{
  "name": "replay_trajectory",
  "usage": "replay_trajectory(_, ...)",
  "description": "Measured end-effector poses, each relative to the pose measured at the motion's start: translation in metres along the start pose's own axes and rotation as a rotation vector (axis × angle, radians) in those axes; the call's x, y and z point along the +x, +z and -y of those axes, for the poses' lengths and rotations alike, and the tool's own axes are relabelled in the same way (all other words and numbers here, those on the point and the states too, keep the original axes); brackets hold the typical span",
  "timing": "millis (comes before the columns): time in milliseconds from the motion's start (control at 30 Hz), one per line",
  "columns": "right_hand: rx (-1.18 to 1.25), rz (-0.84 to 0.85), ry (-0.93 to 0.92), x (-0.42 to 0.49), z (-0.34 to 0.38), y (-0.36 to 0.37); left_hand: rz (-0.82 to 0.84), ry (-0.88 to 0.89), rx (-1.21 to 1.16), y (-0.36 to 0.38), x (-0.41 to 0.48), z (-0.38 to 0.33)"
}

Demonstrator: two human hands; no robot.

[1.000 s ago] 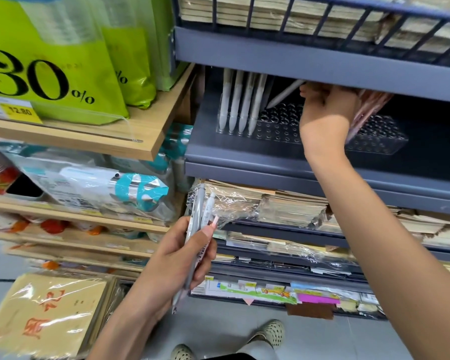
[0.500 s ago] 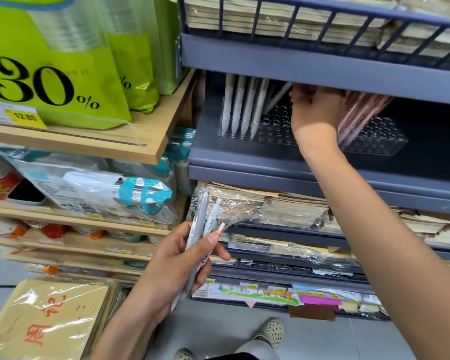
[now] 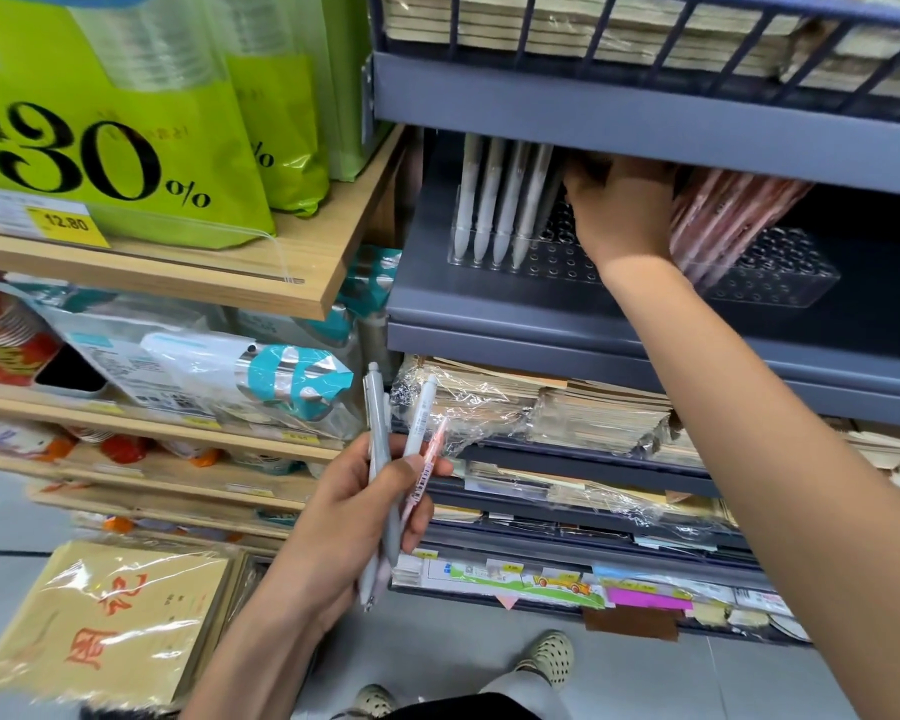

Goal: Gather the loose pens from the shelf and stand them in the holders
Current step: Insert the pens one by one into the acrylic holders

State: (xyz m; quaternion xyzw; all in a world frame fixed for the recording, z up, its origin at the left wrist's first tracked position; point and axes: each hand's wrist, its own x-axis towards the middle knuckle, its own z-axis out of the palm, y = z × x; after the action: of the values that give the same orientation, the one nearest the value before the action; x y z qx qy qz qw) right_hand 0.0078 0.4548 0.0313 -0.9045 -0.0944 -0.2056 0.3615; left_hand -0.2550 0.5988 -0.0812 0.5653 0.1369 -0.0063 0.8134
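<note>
Grey metal shelf (image 3: pixel 541 314) carries a clear plastic pen holder (image 3: pixel 557 259) drilled with rows of round holes. Four white pens (image 3: pixel 500 200) stand tip-down in its left end, side by side, leaning back under the shelf above. Second clear holder (image 3: pixel 770 275) sits to the right on the same shelf, with a bunch of pink pens (image 3: pixel 723 215) leaning in its left part.

Right hand (image 3: pixel 619 205) reaches up into the shelf between white pens and pink pens, back of hand toward camera, fingers curled out of sight under the upper shelf edge; cannot tell if it grips anything.

Left hand (image 3: pixel 354 517) is held lower, in front of the shelving, closed around three loose pens: a grey pen (image 3: pixel 378 470) longest, a white pen with barcode label (image 3: pixel 419 413), and a pink pen (image 3: pixel 430 459) pinned under the thumb. Their tops point up, the grey pen's tip sticks out below the palm.

Wrapped paper stacks (image 3: pixel 541 407) fill the shelves below. Wooden shelf (image 3: pixel 230 267) on the left carries green bags (image 3: pixel 152 148) printed 30% and a yellow price tag (image 3: pixel 66 223) reading 12.80. Shoes (image 3: pixel 546 657) show on the grey floor at the bottom.
</note>
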Motion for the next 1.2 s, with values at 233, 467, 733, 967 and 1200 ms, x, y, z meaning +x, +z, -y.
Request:
replay_trajectory(233, 0.392, 0.025, -0.021, -0.076, 0.004, -0.023, -0.02, 0.035, -0.042, 0.005, 0.009, 0.003)
replay_trajectory(467, 0.408, 0.696, 0.033, -0.15, 0.001, -0.02, 0.071, 0.045, -0.001, 0.024, 0.02, 0.008)
replay_trajectory(733, 0.626, 0.622, 0.14, -0.119, -0.015, -0.055, 0.135, 0.069, 0.008, 0.043, 0.027, 0.005)
replay_trajectory(967, 0.521, 0.8, 0.057, -0.126, -0.019, -0.046, 0.164, 0.071, 0.071, 0.046, 0.036, 0.004)
replay_trajectory(1200, 0.636, 0.629, 0.073, -0.118, -0.013, -0.043, 0.166, 0.071, 0.037, 0.05, 0.039, 0.003)
